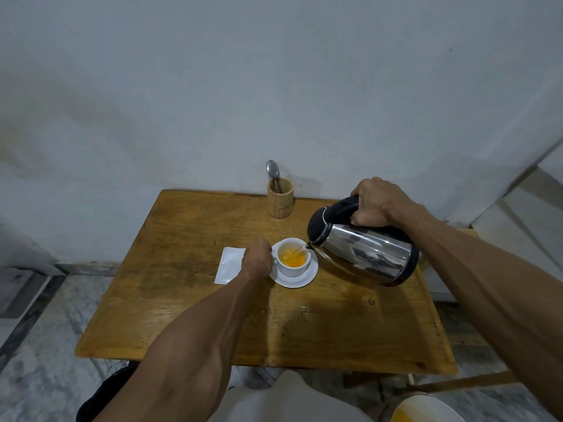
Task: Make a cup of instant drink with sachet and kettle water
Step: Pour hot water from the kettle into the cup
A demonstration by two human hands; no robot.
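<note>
1. While a thin stream of water runs from its spout, the kettle [362, 248] is held tilted over the cup [292, 257] in the head view, its spout just above the cup's right rim.
2. The kettle's black handle is gripped by the right hand [376, 204], fingers wrapped fully around it.
3. The cup, white and sitting on a white saucer [300, 280], is seen near the middle of the wooden table [189, 300]; orange liquid is visible inside it.
4. The left hand [257, 258] is placed against the cup's left side, fingers curled at the handle; whether the handle is actually pinched cannot be told, since the fingers are hidden behind the back of the hand.
5. A white sachet [229, 264] is laid flat on the table just left of the saucer, partly covered by the left hand.
6. A wooden holder [280, 201] is set at the table's far edge by the wall, with a metal spoon [273, 173] standing in it, bowl upward.
7. At the bottom right edge, part of a white bowl [426, 411] with yellow contents is seen, cut off by the frame.
</note>
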